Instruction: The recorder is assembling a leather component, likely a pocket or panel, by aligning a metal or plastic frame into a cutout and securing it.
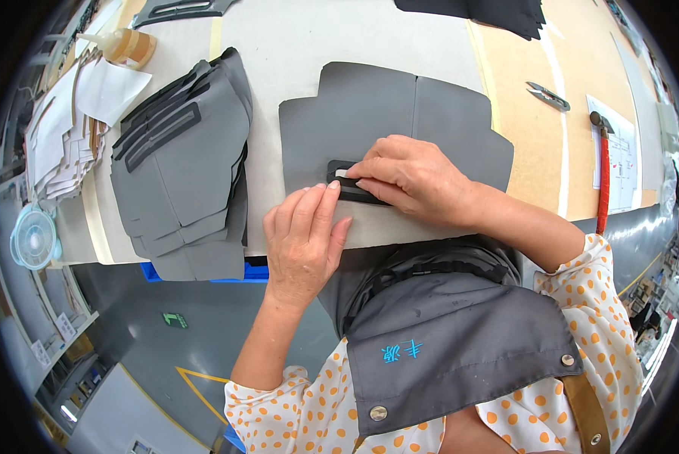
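A grey flat panel (355, 113) with stepped corners lies on the table in front of me. At its near edge is a black slotted frame (362, 196), with a small pale patch showing in its slot. My right hand (423, 181) rests over this frame, thumb and fingers pinched together at the slot; what lies between the fingertips is hidden. My left hand (302, 238) is stretched out at the table's near edge, palm down, its fingertips touching the frame's near left end.
Left of the panel stands a stack of grey pieces (196, 174) with black slotted frames. Beyond it are white paper sheets (109, 94) and a bottle of amber liquid (131, 47). Thread snips (549, 97) and a red-handled hammer (604, 174) lie right; dark pieces (491, 13) lie far back.
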`<state>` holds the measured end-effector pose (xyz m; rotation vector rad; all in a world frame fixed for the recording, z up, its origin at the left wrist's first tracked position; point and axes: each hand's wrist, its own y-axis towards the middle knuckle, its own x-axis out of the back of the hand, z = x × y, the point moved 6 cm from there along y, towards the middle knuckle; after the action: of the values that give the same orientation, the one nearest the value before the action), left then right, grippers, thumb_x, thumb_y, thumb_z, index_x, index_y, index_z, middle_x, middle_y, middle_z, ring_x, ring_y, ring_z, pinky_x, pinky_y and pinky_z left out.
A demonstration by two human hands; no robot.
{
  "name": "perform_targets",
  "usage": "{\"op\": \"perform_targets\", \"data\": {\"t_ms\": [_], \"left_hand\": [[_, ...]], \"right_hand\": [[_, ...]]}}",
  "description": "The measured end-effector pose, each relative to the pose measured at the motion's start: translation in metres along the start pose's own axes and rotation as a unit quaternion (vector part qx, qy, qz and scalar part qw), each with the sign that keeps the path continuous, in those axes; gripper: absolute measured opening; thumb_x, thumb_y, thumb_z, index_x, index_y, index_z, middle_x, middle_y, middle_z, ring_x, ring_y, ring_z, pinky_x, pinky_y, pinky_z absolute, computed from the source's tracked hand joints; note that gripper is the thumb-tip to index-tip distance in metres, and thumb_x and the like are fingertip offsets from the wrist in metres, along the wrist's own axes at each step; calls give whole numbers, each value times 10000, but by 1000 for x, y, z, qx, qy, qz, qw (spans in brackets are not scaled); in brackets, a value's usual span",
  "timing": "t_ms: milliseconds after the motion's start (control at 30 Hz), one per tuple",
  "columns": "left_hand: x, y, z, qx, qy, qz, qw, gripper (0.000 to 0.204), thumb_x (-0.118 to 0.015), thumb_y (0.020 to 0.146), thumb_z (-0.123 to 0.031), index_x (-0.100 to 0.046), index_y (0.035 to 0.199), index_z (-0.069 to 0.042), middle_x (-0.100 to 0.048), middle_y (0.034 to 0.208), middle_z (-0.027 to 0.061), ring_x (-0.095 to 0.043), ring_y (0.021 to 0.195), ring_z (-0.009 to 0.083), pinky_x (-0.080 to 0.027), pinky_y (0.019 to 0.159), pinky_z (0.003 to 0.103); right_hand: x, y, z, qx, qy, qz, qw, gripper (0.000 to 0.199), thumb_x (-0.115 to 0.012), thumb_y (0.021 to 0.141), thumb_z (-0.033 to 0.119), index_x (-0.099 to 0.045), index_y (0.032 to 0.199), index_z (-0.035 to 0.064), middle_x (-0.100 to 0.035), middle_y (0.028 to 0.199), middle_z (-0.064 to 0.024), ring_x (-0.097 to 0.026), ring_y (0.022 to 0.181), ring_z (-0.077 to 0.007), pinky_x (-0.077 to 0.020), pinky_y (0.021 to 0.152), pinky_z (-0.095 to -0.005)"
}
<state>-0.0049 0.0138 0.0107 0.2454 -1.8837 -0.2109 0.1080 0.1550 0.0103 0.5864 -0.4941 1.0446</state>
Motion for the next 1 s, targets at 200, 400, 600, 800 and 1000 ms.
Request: {"op": "perform_targets", "data": {"t_ms": [200,400,600,800,1000], "left_hand": [[-2,-3,3,-9,-9,-21,1000,450,-727,934,-233,-669,1346,-62,-617,1289,64,-571,1192,247,-405,980,387],[-3,-3,3,-11,-12,-28,999,436,-710,944,-240,-670,1340,-62,-612,1292,63,-565,1198,245,-404,981,388],[-3,-3,3,-1,-4,-12,1000,449,-718,937,-230,-661,1350,-64,-608,1297,64,-565,1199,247,-406,984,388],[-1,-1,0,0,-5,-3,1000,460,-735,922,-200,-657,1354,-66,-609,1299,67,-569,1199,253,-412,991,392],[1,4,0,-3,-14,4,1000,465,-741,918,-187,-647,1356,-65,-611,1296,77,-574,1191,255,-414,982,399]], "right_hand": [[2,5,1,-48,18,30,998,165,-713,917,128,-742,1053,38,-678,937,-113,-656,908,-329,-547,787,-435],[0,-1,4,8,-26,-3,1000,210,-724,889,94,-761,1093,60,-672,932,-86,-652,878,-286,-555,752,-398],[-5,-8,9,110,-107,-38,988,386,-748,791,8,-757,1167,94,-619,920,-47,-608,780,-209,-536,657,-333],[-4,-10,8,131,-112,-16,985,428,-721,803,32,-725,1229,73,-614,961,-56,-606,822,-211,-541,667,-326],[-8,-16,11,179,-180,-7,967,464,-701,782,81,-690,1238,-8,-589,1012,-81,-591,847,-225,-531,710,-341]]}}
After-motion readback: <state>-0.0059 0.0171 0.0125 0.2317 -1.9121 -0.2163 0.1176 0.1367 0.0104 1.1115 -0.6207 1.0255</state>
